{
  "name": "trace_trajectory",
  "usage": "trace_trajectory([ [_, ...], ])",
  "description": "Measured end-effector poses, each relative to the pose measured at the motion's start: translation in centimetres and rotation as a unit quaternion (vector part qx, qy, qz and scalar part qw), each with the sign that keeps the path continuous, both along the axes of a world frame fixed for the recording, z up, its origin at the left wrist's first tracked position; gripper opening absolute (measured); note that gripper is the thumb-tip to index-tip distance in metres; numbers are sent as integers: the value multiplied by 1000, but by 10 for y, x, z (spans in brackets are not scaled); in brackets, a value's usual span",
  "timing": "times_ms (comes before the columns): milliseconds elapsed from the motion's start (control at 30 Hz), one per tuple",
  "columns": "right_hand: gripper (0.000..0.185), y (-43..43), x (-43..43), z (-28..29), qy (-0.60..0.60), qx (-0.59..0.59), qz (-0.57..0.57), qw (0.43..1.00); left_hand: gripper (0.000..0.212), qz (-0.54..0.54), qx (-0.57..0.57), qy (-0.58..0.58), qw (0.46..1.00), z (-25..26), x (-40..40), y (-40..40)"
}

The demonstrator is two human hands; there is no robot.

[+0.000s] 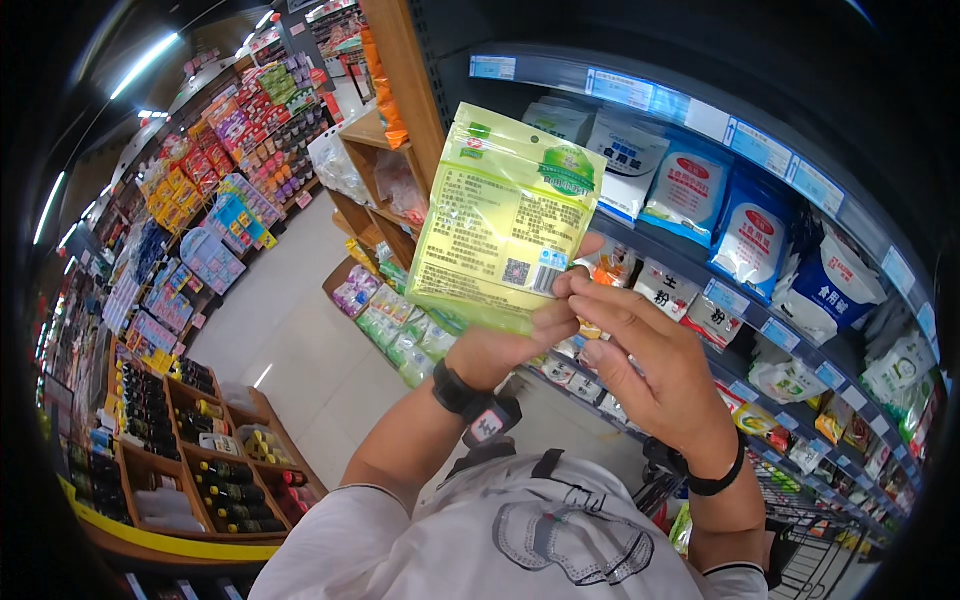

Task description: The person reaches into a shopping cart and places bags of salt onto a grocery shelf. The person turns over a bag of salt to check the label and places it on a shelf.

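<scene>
A pale green plastic pouch (510, 225) with a printed back panel is raised before me, tilted, its text side facing up. My left hand (510, 341) grips it by the lower right edge, the thumb in front and part of the hand hidden behind the pouch. Fingertips of my right hand (660, 360) reach that same lower corner, close to the left thumb. The right thumb stands apart from the fingers, with nothing visible between them.
Store shelves (675, 112) with white and blue bags (750, 240) curve along the right. A wire shopping cart (802, 547) is at lower right. Wooden bins (210, 450) of bottles stand at lower left, beyond the tiled floor (300, 337). Green packs (405, 330) lie left of the pouch.
</scene>
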State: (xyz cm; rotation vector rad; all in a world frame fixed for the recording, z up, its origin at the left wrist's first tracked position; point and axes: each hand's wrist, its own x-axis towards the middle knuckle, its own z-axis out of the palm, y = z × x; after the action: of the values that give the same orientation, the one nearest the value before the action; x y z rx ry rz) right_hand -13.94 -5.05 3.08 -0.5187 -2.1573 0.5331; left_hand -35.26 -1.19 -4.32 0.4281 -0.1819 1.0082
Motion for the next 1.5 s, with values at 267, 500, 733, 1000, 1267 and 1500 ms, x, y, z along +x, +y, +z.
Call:
trace_trajectory([
  [267, 33, 13, 26, 20, 10, 35, -53, 998, 68, -33, 20, 50, 998, 22, 2, 13],
  [500, 29, 21, 61, 47, 8, 3, -129, 992, 68, -18, 42, 129, 991, 48, -13, 30],
  [733, 28, 9, 114, 106, -114, -44, -203, 971, 75, -56, 56, 118, 990, 64, -36, 60],
  [1000, 32, 1, 144, 172, -102, 3, -294, 950, 62, 42, 70, 221, 972, 93, -67, 82],
  [1267, 40, 53, 41, 174, -101, 7, -128, 987, 39, 261, 184, 406, 856, 175, -93, 112],
  [1500, 53, 122, 1, 174, -63, -36, -136, 988, 45, 297, 310, 512, 744, 226, -109, 168],
])
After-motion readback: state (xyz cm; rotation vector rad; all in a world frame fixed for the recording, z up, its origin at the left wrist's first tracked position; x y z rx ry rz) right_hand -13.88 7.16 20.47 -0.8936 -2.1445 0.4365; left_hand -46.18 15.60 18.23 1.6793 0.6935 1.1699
